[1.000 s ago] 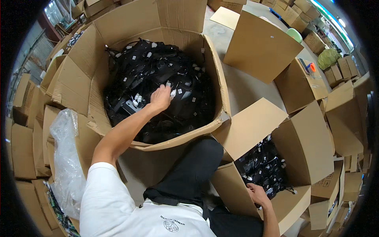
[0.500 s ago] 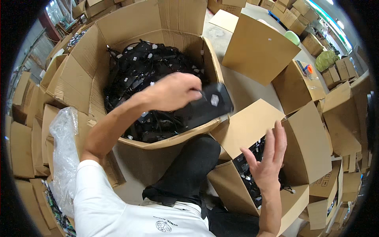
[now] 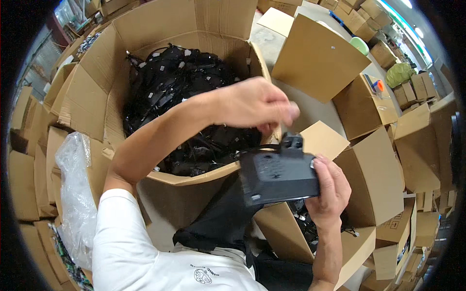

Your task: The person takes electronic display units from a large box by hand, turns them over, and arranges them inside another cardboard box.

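A black rectangular plastic device [image 3: 276, 177] with a short bracket on its upper edge is gripped at its right end by my right hand [image 3: 330, 191]. It is over the near rim of the big carton, beside the smaller one. My left hand [image 3: 257, 104] hovers just above the bracket, fingers bent and blurred, so whether they hold anything is unclear. Beyond it, the large cardboard carton [image 3: 160, 22] contains a heap of black devices [image 3: 174, 87] with cables and small white labels. More black devices show inside the smaller open carton [image 3: 376, 177] below my right hand.
Cartons line both sides. A tall cardboard panel [image 3: 318, 58] stands at the far right of the large carton, near a box with an orange and blue tape roll [image 3: 378, 86]. Clear plastic wrap [image 3: 75, 179] hangs at the left. My bent leg [image 3: 213, 213] is between the cartons.
The device has come from over the large carton's rim toward me, into my right hand, which was spread and empty. My left hand has moved right and no longer grips the device's body.
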`<state>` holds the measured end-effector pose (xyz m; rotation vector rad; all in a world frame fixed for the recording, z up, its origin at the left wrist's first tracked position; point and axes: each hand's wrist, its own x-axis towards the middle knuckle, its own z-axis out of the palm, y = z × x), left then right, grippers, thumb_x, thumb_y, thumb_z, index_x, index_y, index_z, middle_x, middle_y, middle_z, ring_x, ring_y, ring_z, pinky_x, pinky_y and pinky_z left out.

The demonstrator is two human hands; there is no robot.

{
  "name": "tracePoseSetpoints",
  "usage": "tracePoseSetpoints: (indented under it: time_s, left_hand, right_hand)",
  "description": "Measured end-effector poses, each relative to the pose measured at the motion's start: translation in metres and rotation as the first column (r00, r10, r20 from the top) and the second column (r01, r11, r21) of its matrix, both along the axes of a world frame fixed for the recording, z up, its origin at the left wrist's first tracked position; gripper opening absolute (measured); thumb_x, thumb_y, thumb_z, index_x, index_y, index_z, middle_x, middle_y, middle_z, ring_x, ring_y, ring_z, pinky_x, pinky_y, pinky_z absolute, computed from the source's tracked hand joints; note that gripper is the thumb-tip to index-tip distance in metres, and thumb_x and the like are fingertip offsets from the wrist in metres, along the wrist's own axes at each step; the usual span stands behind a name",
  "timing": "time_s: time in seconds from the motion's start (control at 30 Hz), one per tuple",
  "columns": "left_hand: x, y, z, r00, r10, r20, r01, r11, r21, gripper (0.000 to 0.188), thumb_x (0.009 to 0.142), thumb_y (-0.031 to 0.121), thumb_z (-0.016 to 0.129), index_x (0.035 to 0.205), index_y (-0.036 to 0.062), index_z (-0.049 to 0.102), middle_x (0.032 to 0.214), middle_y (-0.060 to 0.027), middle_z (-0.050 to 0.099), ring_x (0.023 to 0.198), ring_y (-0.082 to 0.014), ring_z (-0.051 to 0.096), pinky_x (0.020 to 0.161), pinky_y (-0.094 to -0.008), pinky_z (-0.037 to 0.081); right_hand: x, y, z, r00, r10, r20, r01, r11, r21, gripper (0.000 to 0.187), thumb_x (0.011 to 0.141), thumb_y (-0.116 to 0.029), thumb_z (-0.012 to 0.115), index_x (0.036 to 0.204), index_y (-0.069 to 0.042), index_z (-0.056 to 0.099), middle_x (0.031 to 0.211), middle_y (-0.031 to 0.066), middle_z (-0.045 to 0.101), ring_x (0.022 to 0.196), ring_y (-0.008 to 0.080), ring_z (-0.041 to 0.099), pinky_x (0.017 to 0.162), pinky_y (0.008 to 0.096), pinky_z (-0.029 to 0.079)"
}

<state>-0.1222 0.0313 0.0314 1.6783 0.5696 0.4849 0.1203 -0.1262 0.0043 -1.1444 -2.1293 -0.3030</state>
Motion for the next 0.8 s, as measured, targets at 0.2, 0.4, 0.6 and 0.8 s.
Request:
tracePoseSetpoints:
  time_s: [0.2,0.4,0.6,0.8]
  left_hand:
    - [-0.009,0.048,-0.170,0.533,0.560,-0.635,0.003,0.749,0.663,0.045,0.090,0.044,0.064,0.083,0.0007,0.074,0.084,-0.0208,0.072,0.084,-0.0389,0.071,0.077,-0.0485,0.057]
    - [-0.035,0.054,-0.238,0.456,0.594,-0.662,-0.020,0.751,0.660,0.028,0.089,0.027,0.063,0.087,0.0000,0.071,0.087,-0.0217,0.071,0.089,-0.0377,0.070,0.077,-0.0479,0.056]
    - [-0.020,0.012,-0.073,0.879,0.439,-0.186,-0.367,0.872,0.324,0.036,0.097,0.024,0.058,0.078,-0.0056,0.055,0.061,-0.0092,0.057,0.051,-0.0172,0.063,0.048,-0.0320,0.050]
    - [0.044,-0.082,-0.018,0.931,0.363,0.032,-0.364,0.931,0.028,0.034,0.100,0.023,0.061,0.079,-0.0027,0.056,0.069,-0.0034,0.058,0.056,-0.0115,0.063,0.048,-0.0260,0.052]
  right_hand:
    - [0.053,-0.066,-0.016,0.776,-0.460,-0.432,0.313,0.875,-0.370,0.031,0.086,-0.009,0.079,0.112,0.000,0.066,0.104,0.0087,0.070,0.089,0.0172,0.065,0.085,0.0293,0.051]
    - [0.071,-0.088,-0.029,0.239,-0.424,-0.873,0.003,0.900,-0.436,0.031,0.093,-0.015,0.072,0.116,0.004,0.063,0.110,0.0091,0.069,0.095,0.0146,0.064,0.085,0.0302,0.053]
    - [0.061,-0.078,-0.030,-0.040,-0.390,-0.920,-0.035,0.921,-0.389,0.033,0.095,-0.013,0.068,0.123,0.002,0.059,0.113,0.0088,0.068,0.097,0.0159,0.066,0.087,0.0314,0.055]
    - [-0.003,-0.052,-0.033,0.072,-0.432,-0.899,0.029,0.902,-0.431,0.027,0.100,-0.023,0.065,0.112,0.001,0.062,0.100,0.0009,0.065,0.087,0.0093,0.055,0.078,0.0246,0.047]
